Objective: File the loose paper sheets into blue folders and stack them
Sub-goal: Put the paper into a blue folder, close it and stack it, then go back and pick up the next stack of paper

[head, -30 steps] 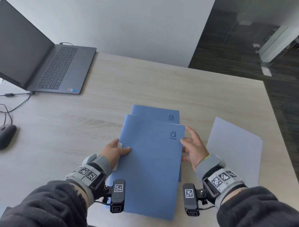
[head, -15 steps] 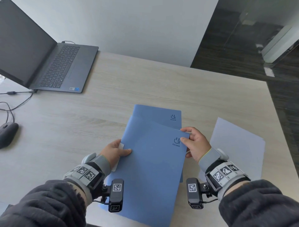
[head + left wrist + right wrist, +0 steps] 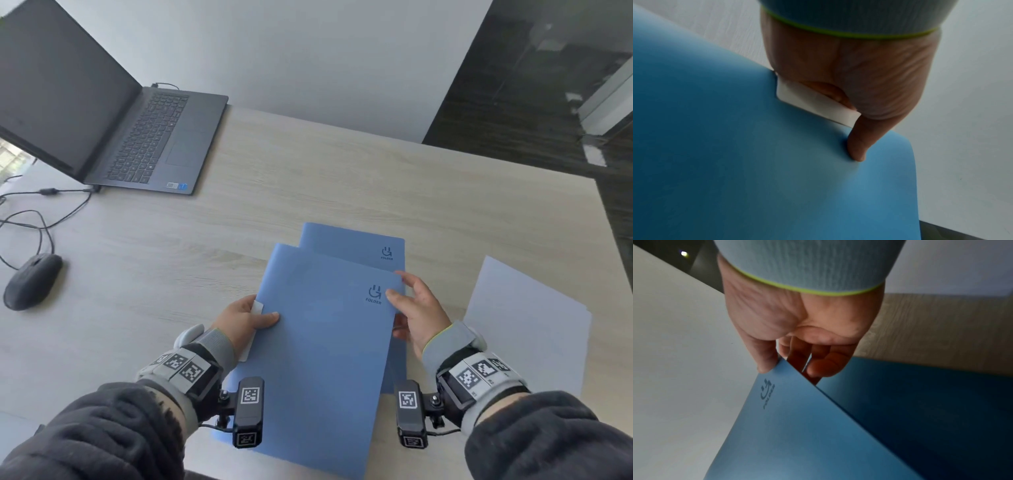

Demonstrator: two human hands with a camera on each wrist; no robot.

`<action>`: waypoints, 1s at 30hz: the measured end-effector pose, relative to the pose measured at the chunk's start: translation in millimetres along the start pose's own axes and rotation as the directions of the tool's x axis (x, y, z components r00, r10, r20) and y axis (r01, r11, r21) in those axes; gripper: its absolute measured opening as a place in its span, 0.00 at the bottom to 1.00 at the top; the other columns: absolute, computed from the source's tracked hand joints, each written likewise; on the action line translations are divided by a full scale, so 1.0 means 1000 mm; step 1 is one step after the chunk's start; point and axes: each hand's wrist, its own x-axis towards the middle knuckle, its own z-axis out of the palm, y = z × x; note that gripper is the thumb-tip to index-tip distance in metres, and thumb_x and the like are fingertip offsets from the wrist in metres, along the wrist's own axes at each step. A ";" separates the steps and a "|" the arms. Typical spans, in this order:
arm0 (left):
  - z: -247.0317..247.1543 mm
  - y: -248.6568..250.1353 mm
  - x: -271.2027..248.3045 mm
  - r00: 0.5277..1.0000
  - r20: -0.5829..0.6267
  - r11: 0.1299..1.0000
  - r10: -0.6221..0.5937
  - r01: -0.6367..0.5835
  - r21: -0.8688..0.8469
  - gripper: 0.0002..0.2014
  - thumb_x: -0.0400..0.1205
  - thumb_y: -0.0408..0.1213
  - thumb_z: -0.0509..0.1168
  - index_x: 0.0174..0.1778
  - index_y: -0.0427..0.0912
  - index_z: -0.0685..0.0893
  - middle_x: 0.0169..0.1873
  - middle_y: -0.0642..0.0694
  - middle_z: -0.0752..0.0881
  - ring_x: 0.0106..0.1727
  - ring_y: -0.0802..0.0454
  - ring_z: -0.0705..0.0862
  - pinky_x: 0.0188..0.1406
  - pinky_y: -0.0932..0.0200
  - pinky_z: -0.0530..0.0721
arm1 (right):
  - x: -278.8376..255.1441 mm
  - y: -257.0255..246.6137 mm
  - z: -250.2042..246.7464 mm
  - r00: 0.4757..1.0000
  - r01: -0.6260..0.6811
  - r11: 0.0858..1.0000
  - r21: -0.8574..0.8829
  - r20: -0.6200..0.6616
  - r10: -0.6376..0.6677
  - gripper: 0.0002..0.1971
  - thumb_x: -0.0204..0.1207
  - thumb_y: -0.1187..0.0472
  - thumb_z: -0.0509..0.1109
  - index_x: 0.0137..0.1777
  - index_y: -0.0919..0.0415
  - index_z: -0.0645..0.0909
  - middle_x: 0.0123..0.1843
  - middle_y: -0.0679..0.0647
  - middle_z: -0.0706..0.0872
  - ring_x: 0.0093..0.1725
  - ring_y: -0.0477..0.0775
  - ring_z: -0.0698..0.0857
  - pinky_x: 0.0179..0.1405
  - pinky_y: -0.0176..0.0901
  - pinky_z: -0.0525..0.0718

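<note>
The top blue folder (image 3: 322,342) is held tilted over a second blue folder (image 3: 349,243), which lies flat on the table. My left hand (image 3: 246,318) pinches the top folder's left edge at a white tab (image 3: 257,308), thumb on the cover. In the left wrist view the thumb (image 3: 859,146) presses on that folder (image 3: 777,170) beside the white tab (image 3: 818,104). My right hand (image 3: 414,308) pinches the upper right corner by the logo. The right wrist view shows this hand (image 3: 797,329) with its thumb on the cover (image 3: 797,426), its fingers underneath, and the lower folder (image 3: 931,402) below. A loose paper sheet (image 3: 524,325) lies to the right.
An open laptop (image 3: 154,137) stands at the table's back left. A black mouse (image 3: 32,281) and its cable (image 3: 41,219) lie at the left edge. The table's right edge (image 3: 613,260) runs just past the sheet, with dark floor beyond.
My right hand slid from the folder's right edge up to its upper right corner and took hold there. The left hand has kept its pinch on the left edge.
</note>
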 end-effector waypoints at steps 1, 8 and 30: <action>-0.008 0.002 0.002 0.999 -0.037 1.000 0.002 -0.002 -0.004 0.23 0.62 0.28 0.75 0.55 0.34 0.87 0.47 0.31 0.92 0.42 0.33 0.90 0.50 0.30 0.88 | 0.001 0.002 0.008 0.998 -0.042 0.999 -0.007 0.050 0.043 0.13 0.78 0.60 0.68 0.60 0.45 0.78 0.41 0.54 0.91 0.26 0.51 0.85 0.20 0.37 0.76; -0.069 0.029 0.019 0.931 -0.345 0.973 0.116 -0.037 0.226 0.33 0.67 0.24 0.70 0.69 0.43 0.74 0.46 0.41 0.85 0.42 0.39 0.86 0.51 0.37 0.88 | 0.012 0.025 0.085 0.937 -0.160 0.940 -0.302 0.255 0.241 0.18 0.77 0.70 0.64 0.63 0.52 0.75 0.30 0.49 0.86 0.24 0.48 0.81 0.25 0.42 0.79; -0.108 0.044 0.052 0.947 -0.210 0.185 0.245 0.167 0.969 0.59 0.57 0.74 0.71 0.82 0.70 0.48 0.88 0.51 0.38 0.88 0.46 0.39 0.84 0.41 0.53 | 0.035 0.007 0.154 0.930 -0.135 0.926 -0.353 0.277 0.241 0.18 0.77 0.60 0.67 0.67 0.54 0.78 0.54 0.55 0.88 0.40 0.51 0.89 0.36 0.46 0.85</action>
